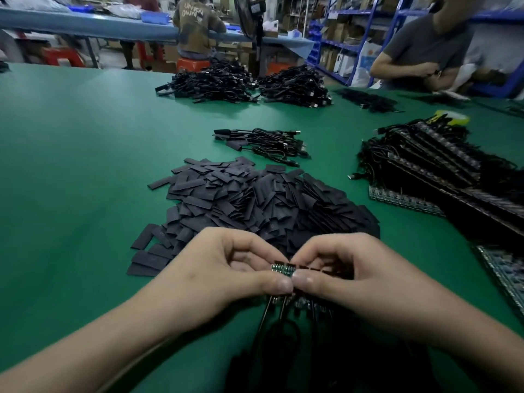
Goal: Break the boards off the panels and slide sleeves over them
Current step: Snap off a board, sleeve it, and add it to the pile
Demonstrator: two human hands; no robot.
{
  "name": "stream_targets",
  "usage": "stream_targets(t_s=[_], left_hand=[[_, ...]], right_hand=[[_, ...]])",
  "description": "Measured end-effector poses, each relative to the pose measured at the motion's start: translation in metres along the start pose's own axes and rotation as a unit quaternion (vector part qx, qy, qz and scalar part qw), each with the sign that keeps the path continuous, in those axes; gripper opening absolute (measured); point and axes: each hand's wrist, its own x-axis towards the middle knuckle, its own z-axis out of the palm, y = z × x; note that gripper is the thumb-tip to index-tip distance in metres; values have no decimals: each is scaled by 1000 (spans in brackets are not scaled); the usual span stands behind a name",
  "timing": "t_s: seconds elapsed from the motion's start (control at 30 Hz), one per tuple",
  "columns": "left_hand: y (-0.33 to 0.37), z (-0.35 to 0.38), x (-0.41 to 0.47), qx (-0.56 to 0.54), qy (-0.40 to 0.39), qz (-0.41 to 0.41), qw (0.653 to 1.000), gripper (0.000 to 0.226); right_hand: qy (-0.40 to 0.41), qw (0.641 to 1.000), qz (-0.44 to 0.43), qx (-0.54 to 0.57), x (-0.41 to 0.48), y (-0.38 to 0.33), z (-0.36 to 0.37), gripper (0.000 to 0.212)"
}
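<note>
Meeting thumb to thumb above the near edge of the green worktop (71, 171), the left hand (226, 269) and right hand (350, 269) each pinch a narrow green panel of small circuit boards (283, 270), black wires (266, 313) trailing beneath; a heap of flat black sleeves (241, 199) lies just beyond, stacked dark panels (442, 171) by the right edge.

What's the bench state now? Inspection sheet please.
Surface: green mat.
Job's things: panel held between both hands; sleeves heaped just beyond; panel stack at right.
Clutter: yellow object behind the stack, unclear what.
Grippers: left hand and right hand both pinch the panel, thumbs nearly touching.
Cables: leads hang below the panel; small bunch mid-table; piles far side.
Surroundings: people at benches; blue shelving behind.
</note>
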Motion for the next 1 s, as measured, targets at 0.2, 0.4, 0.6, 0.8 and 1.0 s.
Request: stream_targets(t_s=[0.2,0.4,0.6,0.8,1.0], left_hand=[[4,0,-2,15,5,-10,1000,33],[3,0,-2,-55,-2,-14,998,23],[3,0,-3,-82,1,-11,997,18],[6,-2,-5,-98,-12,-8,995,21],[5,-3,-6,-127,-43,-2,991,25]], right_hand=[[16,1000,19,18,0,5,7,8],[13,998,-12,63,0,6,12,16],[-15,989,-31,143,2,4,11,16],[-32,979,-33,197,4,7,12,12],[-58,967,-40,246,3,5,13,7]])
